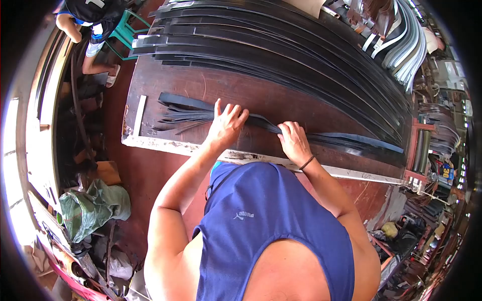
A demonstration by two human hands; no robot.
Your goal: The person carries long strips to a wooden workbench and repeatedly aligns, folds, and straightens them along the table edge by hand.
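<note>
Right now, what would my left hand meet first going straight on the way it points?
Your left hand would likely cross bare tabletop and first meet the wide spread of long black strips, though its height is unclear.

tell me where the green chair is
In the head view, the green chair is at the upper left, between the other person and the left end of the table.
</note>
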